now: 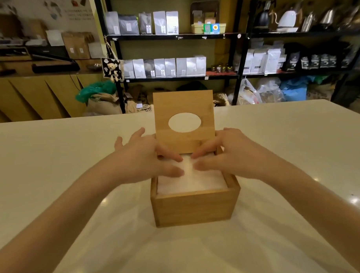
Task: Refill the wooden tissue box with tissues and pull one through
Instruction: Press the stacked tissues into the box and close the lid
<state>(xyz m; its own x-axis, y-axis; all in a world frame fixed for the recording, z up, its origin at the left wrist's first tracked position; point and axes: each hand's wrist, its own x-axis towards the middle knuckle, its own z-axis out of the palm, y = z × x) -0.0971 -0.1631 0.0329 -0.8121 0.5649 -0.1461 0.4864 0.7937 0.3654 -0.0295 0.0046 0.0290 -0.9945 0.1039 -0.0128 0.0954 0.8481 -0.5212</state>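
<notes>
- My left hand (144,158) sits over the left rim of the box, fingers straight and spread, their tips lying on the white tissues; it grips nothing.
- My right hand (224,153) mirrors it from the right side, fingers extended and flat, tips on the same stack, holding nothing either. The fingertips of the two hands nearly meet over the middle of the stack.
- One stack of tissues (192,182) fills the box up near its rim; I cannot count single sheets.
- One wooden tissue box (195,207) stands near the middle of the white table (53,161), straight ahead of me, its top open.
- Its one lid (183,107) stands upright at the far edge of the box, just behind my fingers, with one oval opening (184,122) cut through it. No tissue passes through that opening.
- Beyond the table I see two black shelf units (238,52) side by side, carrying rows of silver and white pouches (164,67); the blur keeps me from an exact count.
- One white kettle (287,18) stands on the upper right shelf.
- One small plush bear (113,71) hangs on the left shelf post.
</notes>
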